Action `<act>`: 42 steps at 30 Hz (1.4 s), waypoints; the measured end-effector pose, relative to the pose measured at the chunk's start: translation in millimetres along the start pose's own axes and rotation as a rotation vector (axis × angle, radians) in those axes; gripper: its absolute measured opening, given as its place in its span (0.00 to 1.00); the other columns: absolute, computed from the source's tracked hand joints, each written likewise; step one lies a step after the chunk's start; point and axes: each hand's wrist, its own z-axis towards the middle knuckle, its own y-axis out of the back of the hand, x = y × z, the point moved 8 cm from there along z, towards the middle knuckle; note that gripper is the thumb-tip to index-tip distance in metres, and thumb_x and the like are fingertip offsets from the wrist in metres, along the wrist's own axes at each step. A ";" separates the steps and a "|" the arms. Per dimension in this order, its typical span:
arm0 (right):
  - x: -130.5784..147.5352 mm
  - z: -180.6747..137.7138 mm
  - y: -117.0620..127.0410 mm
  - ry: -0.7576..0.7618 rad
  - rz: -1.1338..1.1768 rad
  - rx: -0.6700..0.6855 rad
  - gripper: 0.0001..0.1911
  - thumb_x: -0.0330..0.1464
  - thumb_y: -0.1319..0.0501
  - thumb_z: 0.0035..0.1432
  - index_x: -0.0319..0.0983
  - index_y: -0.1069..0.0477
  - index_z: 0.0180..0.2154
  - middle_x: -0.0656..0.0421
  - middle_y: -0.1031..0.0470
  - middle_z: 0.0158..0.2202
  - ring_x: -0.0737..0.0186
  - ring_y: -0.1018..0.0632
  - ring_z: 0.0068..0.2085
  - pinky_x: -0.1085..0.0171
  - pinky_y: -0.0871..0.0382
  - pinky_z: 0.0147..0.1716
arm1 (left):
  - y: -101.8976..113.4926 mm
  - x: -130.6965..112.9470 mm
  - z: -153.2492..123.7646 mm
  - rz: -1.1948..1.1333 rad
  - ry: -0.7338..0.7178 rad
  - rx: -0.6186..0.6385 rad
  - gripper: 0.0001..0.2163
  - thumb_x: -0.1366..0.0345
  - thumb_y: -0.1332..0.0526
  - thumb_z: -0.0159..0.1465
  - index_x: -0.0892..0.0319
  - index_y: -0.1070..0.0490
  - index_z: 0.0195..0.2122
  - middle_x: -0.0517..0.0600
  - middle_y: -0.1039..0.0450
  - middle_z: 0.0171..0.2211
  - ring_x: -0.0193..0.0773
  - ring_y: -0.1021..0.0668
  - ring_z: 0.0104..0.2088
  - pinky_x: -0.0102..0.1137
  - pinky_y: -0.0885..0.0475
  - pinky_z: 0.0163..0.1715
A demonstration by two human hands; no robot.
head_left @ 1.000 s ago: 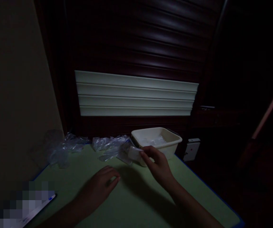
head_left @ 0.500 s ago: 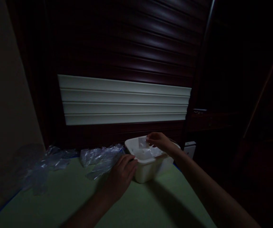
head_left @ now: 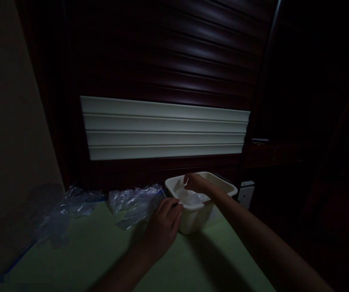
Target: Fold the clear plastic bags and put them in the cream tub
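Note:
A cream-white plastic tub stands on the green surface, with crumpled clear plastic inside it. My left hand is at the tub's near left corner, its bent fingers gripping the rim. Over the tub's opening is my right hand, reaching in from the right. Its finger and thumb curve downward with a small gap between them, and I see nothing held there. Part of the tub's right side and contents is hidden by my right forearm.
Clear plastic bags lie left of the tub, with more clear plastic farther left by the wall. Behind rises a dark slatted panel with a pale slatted band. A white box-like object stands right of the tub. The room is dim.
My right hand has moved left and slightly down over the tub. The small clear plastic piece it pinched is no longer seen in its fingers. My left hand stays at the rim.

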 end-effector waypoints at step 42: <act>103.3 -104.6 -126.5 0.423 -0.059 -0.416 0.19 0.26 0.44 0.58 0.32 0.35 0.52 0.42 0.34 0.56 0.49 0.30 0.55 0.55 0.34 0.52 | 57.0 69.6 -138.3 0.399 0.425 0.479 0.10 0.74 0.48 0.64 0.61 0.27 0.38 0.54 0.28 0.38 0.45 0.27 0.42 0.36 0.32 0.45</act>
